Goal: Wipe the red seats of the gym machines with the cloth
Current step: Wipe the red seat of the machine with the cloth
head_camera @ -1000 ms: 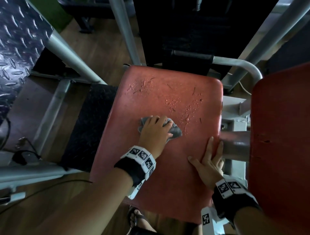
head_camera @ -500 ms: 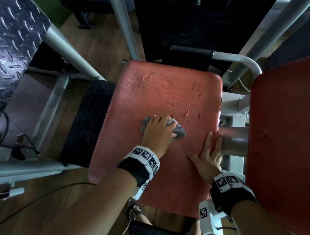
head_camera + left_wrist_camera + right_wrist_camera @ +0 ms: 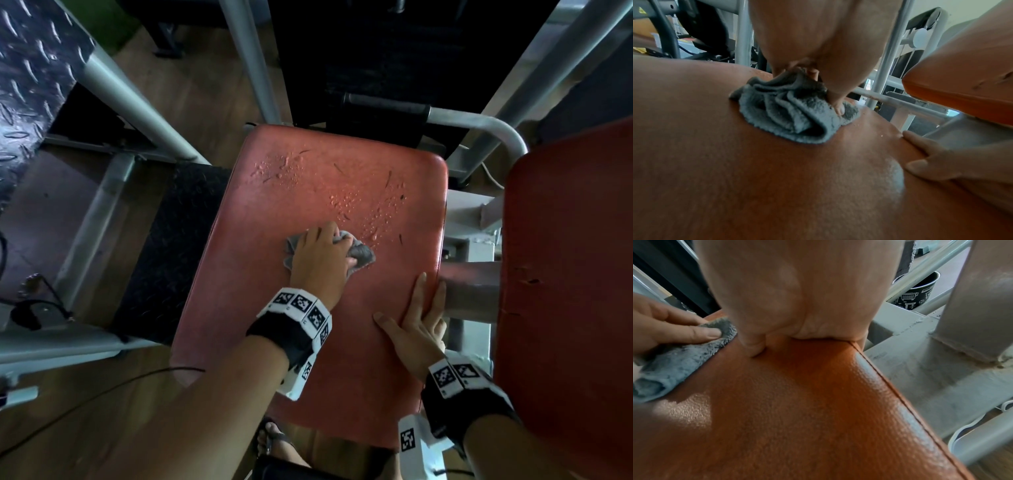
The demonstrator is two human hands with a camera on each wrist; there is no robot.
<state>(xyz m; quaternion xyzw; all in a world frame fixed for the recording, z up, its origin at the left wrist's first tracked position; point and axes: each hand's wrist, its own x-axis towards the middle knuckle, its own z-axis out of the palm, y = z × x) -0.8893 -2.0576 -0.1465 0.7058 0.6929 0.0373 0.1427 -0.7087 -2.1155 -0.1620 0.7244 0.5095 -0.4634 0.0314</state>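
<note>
- red seat (image 3: 308, 308) of the gym machine fills the middle of the head view; its near edge is partly covered by both forearms, and its far right corner runs under a grey handle bar (image 3: 479, 125).
- cloth (image 3: 363, 255), grey and crumpled, lies on the seat just past centre; most of it is hidden under the left hand in the head view. left wrist view shows its folds (image 3: 789, 113) bunched up, flat side against the vinyl.
- water droplets (image 3: 373, 212) sit on the far half of the seat, just beyond the cloth; thin dark scratches or debris among them, cannot tell which.
- second red pad (image 3: 565, 308) at right is cut off by the frame edge.
- left hand (image 3: 320, 260) has fingers curled over the cloth, gripping it and pressing it on the seat; in the left wrist view the fingertips are mostly hidden behind the palm, thumb (image 3: 838, 104) digs into the fabric.
- right hand (image 3: 416, 322) lies with fingers straight on the right edge of the seat, grasping nothing; the outer fingers reach over the seam toward the metal post (image 3: 472, 291), contact there unclear.
- right wrist view: palm (image 3: 797, 296) blocks the upper centre; patterned dark cup (image 3: 916, 292) behind the frame tubes, partly hidden.
</note>
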